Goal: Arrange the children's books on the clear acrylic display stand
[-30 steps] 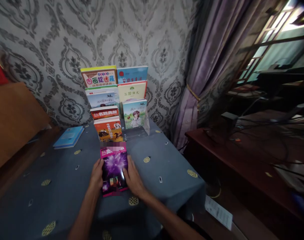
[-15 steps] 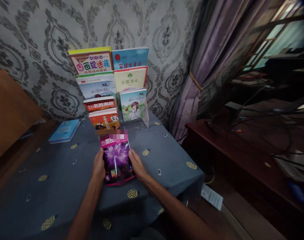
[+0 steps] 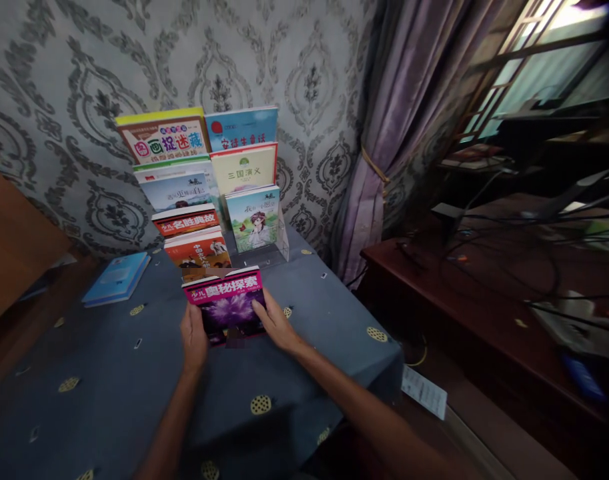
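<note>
A book with a purple firework cover and a pink title band is held between both hands above the table. My left hand grips its left edge, with the fingers partly hidden behind it. On the right edge, my right hand has its thumb over the front cover. Just behind stands a clear tiered rack full of books. Its front left slot holds an orange-covered book, partly covered by the held one. A green book with a girl on the cover stands in the right column.
A blue book lies flat at the table's left. The tablecloth has a pineapple pattern. Right of it stands a dark red desk with tangled cables. A purple curtain hangs by the patterned wall; a brown panel is at far left.
The purple firework book has tipped so its top edge and full title now show and its cover looks shorter. Both hands still hold it. The whole view has shifted slightly.
</note>
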Demonstrator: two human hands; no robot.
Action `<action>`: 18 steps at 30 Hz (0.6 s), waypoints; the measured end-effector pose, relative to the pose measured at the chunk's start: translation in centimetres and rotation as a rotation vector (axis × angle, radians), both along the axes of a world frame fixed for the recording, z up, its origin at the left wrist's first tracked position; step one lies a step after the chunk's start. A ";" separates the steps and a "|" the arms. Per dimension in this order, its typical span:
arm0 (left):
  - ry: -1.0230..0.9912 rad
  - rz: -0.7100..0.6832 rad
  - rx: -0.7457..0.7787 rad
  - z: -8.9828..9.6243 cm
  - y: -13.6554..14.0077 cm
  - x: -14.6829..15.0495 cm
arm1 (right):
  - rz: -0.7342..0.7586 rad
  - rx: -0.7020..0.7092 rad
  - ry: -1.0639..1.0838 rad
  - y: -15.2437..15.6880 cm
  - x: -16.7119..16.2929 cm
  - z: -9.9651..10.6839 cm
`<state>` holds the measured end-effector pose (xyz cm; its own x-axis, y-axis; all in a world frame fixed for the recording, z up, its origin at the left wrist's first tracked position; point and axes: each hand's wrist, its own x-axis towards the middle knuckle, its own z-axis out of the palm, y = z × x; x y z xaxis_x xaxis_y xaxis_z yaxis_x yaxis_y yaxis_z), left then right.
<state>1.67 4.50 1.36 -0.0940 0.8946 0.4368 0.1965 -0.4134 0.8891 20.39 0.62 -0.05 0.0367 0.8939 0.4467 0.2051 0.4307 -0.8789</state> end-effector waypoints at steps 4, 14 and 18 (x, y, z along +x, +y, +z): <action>0.387 0.022 0.013 1.6 0.2 -2.3 | -0.006 -0.020 -0.230 0.1 2.1 1.2; 0.503 -0.023 0.009 5.4 3.0 1.4 | 0.065 -0.010 -0.278 4.6 7.2 4.8; 0.466 0.050 0.193 7.3 4.2 4.6 | -0.017 0.039 -0.265 6.7 9.4 7.0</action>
<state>6.26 8.74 8.62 0.1098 0.7926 0.5997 0.5775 -0.5420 0.6105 29.79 7.30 6.91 -0.0715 0.8761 0.4768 0.4336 0.4578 -0.7762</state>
